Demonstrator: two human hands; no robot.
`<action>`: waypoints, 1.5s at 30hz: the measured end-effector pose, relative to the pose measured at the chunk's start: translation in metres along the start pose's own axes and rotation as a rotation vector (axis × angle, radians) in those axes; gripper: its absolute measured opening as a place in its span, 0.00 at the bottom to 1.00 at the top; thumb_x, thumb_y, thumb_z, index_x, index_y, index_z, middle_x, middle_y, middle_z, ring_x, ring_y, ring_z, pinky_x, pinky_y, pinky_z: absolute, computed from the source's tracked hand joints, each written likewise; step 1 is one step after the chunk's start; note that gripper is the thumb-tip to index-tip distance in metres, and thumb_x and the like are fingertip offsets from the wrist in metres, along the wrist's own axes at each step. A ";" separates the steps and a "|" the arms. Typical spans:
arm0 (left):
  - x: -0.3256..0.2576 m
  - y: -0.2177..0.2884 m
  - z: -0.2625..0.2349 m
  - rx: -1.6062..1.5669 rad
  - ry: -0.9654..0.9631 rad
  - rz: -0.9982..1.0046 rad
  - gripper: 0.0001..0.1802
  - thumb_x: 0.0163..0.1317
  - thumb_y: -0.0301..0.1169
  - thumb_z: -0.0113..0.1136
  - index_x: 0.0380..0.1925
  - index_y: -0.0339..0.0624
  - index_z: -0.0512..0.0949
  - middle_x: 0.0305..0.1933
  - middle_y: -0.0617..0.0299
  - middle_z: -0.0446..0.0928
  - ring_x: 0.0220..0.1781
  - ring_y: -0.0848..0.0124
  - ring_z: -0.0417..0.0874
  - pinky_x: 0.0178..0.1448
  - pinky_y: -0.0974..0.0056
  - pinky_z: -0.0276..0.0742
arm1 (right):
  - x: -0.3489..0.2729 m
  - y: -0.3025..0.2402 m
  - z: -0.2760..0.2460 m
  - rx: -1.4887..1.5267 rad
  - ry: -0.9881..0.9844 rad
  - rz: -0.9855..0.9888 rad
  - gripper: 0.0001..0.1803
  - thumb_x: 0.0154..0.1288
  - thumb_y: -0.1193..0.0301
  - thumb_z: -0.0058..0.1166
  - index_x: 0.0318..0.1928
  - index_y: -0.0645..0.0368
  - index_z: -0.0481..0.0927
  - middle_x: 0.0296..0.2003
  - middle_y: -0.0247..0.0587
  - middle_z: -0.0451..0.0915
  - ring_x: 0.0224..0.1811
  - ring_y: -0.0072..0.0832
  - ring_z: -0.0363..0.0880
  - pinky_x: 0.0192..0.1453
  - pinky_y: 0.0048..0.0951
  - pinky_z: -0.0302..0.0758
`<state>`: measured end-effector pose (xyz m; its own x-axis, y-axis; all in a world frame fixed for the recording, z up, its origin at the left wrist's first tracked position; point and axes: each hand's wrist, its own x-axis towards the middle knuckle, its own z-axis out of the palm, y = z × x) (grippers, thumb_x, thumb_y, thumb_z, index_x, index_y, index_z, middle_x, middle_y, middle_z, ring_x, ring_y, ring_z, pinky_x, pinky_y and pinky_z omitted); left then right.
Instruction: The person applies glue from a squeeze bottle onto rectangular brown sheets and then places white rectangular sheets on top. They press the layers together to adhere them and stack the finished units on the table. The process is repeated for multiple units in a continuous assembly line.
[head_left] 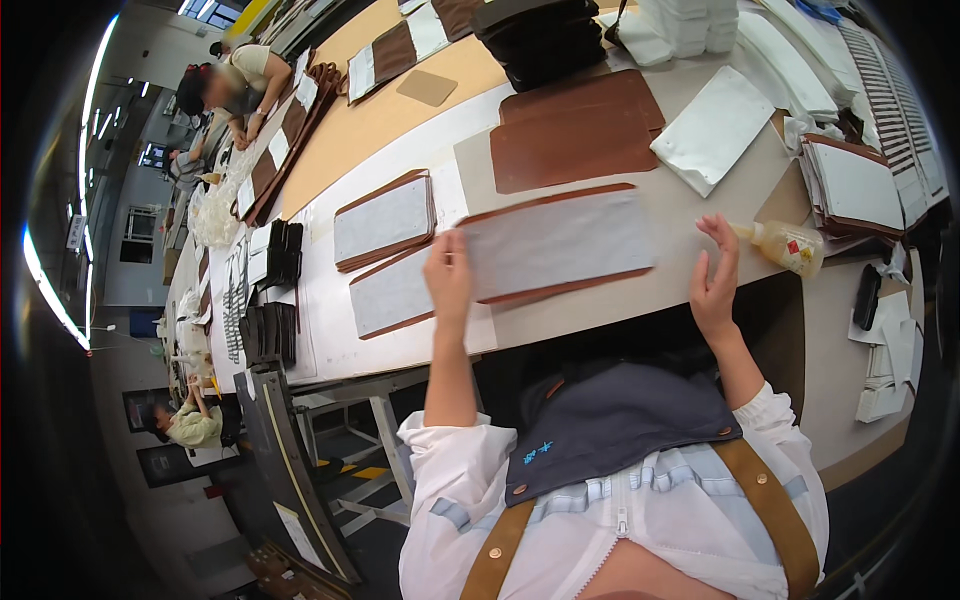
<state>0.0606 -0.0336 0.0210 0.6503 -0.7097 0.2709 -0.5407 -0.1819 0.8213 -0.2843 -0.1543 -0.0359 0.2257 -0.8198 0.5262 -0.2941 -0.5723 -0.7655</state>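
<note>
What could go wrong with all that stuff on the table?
The yellowish bottle seems to lie on its side near the open right hand, so it might leak or get knocked. The left hand, at the left end of the big grey-and-brown panel, is close to the stacked panels, so it could nudge them crooked.

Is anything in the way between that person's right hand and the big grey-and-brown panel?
Nothing visible stands between the right hand and the panel. The yellowish bottle is on the hand's other side, to the right.
</note>
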 end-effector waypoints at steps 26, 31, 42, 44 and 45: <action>0.165 -0.054 0.072 0.354 -0.240 0.213 0.30 0.61 0.48 0.71 0.51 0.32 0.82 0.47 0.47 0.85 0.49 0.56 0.87 0.55 0.58 0.80 | 0.003 -0.009 -0.010 -0.098 0.032 -0.115 0.30 0.64 0.87 0.49 0.68 0.66 0.66 0.59 0.53 0.75 0.61 0.46 0.77 0.68 0.40 0.71; 0.172 -0.049 0.090 0.428 -0.416 -0.101 0.31 0.54 0.50 0.75 0.46 0.34 0.85 0.41 0.47 0.87 0.45 0.56 0.89 0.51 0.57 0.82 | 0.030 -0.008 -0.085 -0.509 0.257 -0.068 0.29 0.69 0.79 0.52 0.70 0.64 0.65 0.64 0.54 0.71 0.67 0.49 0.69 0.72 0.45 0.63; 0.118 0.155 0.050 0.340 -0.005 0.738 0.04 0.67 0.30 0.65 0.36 0.41 0.82 0.30 0.63 0.83 0.27 0.71 0.81 0.34 0.66 0.76 | 0.012 0.054 -0.170 -0.258 -0.081 0.434 0.40 0.65 0.53 0.67 0.72 0.54 0.67 0.63 0.48 0.71 0.67 0.39 0.69 0.73 0.39 0.64; 0.105 0.198 0.038 0.346 0.002 0.796 0.03 0.67 0.28 0.65 0.36 0.41 0.82 0.28 0.65 0.82 0.26 0.75 0.79 0.32 0.69 0.74 | 0.013 0.056 -0.172 -0.166 -0.085 0.405 0.38 0.64 0.57 0.69 0.69 0.56 0.69 0.59 0.44 0.74 0.65 0.35 0.71 0.71 0.37 0.67; 0.099 0.212 0.034 0.289 -0.020 0.764 0.02 0.67 0.28 0.65 0.36 0.42 0.82 0.28 0.65 0.82 0.25 0.76 0.79 0.32 0.70 0.73 | 0.013 0.053 -0.172 -0.042 -0.052 0.434 0.36 0.63 0.58 0.70 0.67 0.56 0.70 0.57 0.42 0.75 0.63 0.32 0.73 0.69 0.35 0.68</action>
<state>-0.0081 -0.1656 0.2051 0.0382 -0.7202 0.6927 -0.9491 0.1907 0.2507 -0.4566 -0.1980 -0.0063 0.1190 -0.9832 0.1387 -0.4091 -0.1758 -0.8954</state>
